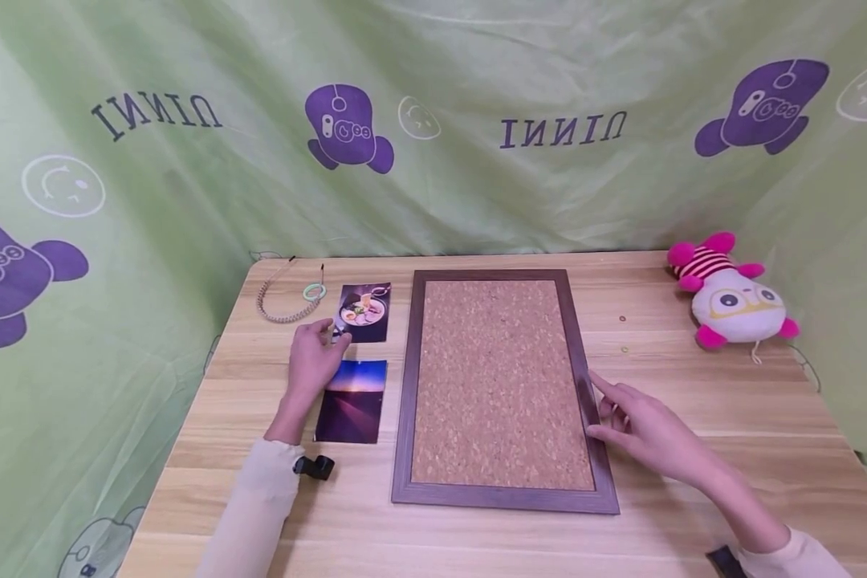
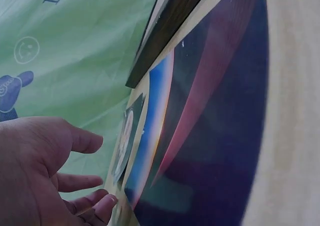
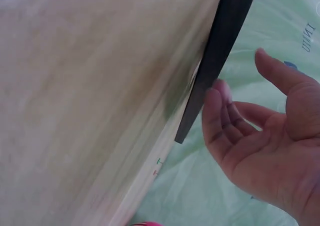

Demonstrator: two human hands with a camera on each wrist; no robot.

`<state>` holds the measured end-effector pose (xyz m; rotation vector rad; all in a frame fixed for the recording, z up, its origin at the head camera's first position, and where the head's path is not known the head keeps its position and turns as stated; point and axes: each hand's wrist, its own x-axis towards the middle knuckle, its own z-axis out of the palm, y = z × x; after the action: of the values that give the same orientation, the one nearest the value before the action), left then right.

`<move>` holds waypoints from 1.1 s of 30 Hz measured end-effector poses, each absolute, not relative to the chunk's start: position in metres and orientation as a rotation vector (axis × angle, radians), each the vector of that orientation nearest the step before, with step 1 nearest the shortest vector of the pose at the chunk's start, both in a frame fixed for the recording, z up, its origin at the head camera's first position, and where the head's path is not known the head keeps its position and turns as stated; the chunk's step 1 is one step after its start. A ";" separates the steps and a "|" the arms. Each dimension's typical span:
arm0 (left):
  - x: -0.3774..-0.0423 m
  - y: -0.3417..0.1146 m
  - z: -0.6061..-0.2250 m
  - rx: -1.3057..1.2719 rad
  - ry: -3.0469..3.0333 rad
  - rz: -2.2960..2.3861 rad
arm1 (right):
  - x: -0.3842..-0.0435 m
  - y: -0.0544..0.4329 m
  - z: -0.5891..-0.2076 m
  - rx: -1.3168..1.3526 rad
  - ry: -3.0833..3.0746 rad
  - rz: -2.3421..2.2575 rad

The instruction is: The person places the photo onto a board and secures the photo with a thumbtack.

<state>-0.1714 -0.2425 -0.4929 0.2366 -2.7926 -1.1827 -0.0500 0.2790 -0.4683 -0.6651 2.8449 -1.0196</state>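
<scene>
A cork board [image 1: 502, 385] with a dark brown frame lies flat on the table. My right hand [image 1: 646, 433] is at the frame's right edge, its fingertips touching or very near it; the right wrist view shows the thumb apart from the frame [image 3: 220, 51]. To the board's left lie two photos: a noodle bowl photo [image 1: 364, 311] above and a sunset photo [image 1: 350, 409] below. My left hand [image 1: 314, 357] hovers by the noodle photo's lower left corner, overlapping it in the head view. In the left wrist view its fingers are spread and hold nothing.
Two tiny pins, one reddish [image 1: 622, 319] and one yellowish green [image 1: 624, 349], stand right of the board. A plush toy [image 1: 737, 297] lies at the back right. A braided cord [image 1: 282, 317] with a pale green ring [image 1: 315, 291] lies at the back left. Green curtains [image 1: 462, 201] surround the table.
</scene>
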 end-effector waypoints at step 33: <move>-0.199 -0.256 -0.510 0.350 -2.832 -1.310 | -0.053 0.286 -0.483 -0.792 2.712 -1.003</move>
<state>-0.1994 -0.2561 -0.5098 0.3496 -2.8325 -1.3104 -0.0532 0.2863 -0.4829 -0.7919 2.7119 -1.0035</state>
